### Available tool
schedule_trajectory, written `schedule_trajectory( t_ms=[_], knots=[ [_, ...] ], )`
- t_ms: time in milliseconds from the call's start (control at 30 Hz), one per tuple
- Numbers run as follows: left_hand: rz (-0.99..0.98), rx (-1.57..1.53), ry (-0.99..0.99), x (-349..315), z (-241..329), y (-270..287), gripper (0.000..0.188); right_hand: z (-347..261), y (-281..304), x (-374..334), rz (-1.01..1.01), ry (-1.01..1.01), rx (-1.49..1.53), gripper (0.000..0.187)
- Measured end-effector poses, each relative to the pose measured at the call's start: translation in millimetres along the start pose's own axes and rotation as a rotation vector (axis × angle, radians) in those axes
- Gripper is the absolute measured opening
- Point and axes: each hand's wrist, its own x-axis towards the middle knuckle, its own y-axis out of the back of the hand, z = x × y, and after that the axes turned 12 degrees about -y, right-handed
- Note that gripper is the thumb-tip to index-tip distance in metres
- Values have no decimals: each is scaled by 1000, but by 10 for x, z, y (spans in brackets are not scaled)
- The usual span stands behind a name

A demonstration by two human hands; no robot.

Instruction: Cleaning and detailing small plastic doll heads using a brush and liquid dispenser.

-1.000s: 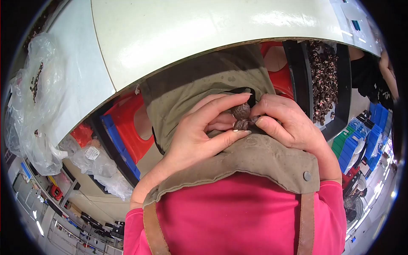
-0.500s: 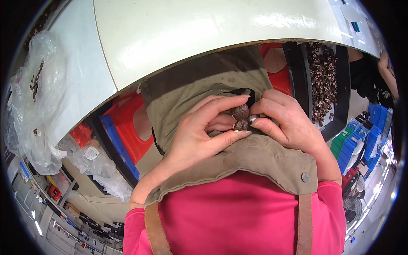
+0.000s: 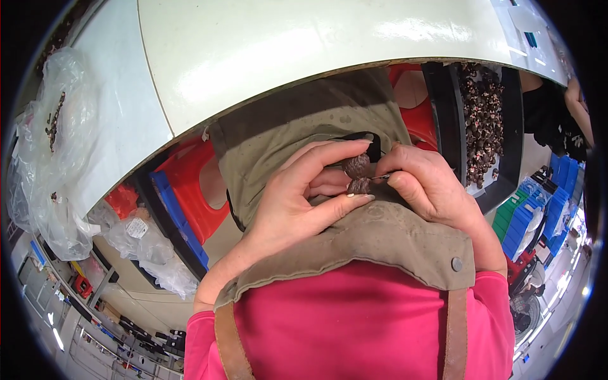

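Observation:
Between the thumb and fingers of my left hand (image 3: 288, 190) is a dark brown, ridged piece (image 3: 356, 166) with two rounded lobes, one above the other; I cannot tell whether they are joined. My right hand (image 3: 430, 183) is closed in a pinch on a thin, dark metal-looking tool (image 3: 382, 177). Its slim end reaches left toward the gap between the lobes, and I cannot make out whether it touches. Both hands are over my lap, in front of the olive apron (image 3: 304, 117). The rest of the tool is hidden in my right fingers.
Beyond my lap curves a white tabletop (image 3: 316, 31). On the right, a black tray (image 3: 510, 126) holds many small brown and pink pieces (image 3: 480, 120). Clear plastic bags (image 3: 57, 209) lie at the left, near a blue-edged bin (image 3: 180, 215) and a red stool (image 3: 196, 202).
My right hand has drawn slightly right and turned, so the thin tool between its fingertips now shows. My left hand and the brown piece stay nearly in place.

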Motion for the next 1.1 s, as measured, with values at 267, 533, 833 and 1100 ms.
schedule_trajectory(
  t_ms=[267,533,833,1100],
  knots=[
    [-10,7,18,-10,1,4,49,-36,-8,27,-31,24,-112,25],
    [-31,29,-18,-9,-9,32,50,-79,-14,42,-20,-13,-236,25],
    [-44,72,-30,-15,-31,47,50,-101,-26,18,-6,-30,-327,26],
    [-146,47,43,-39,12,70,53,-6,86,149,-243,-27,-201,37]
  ],
)
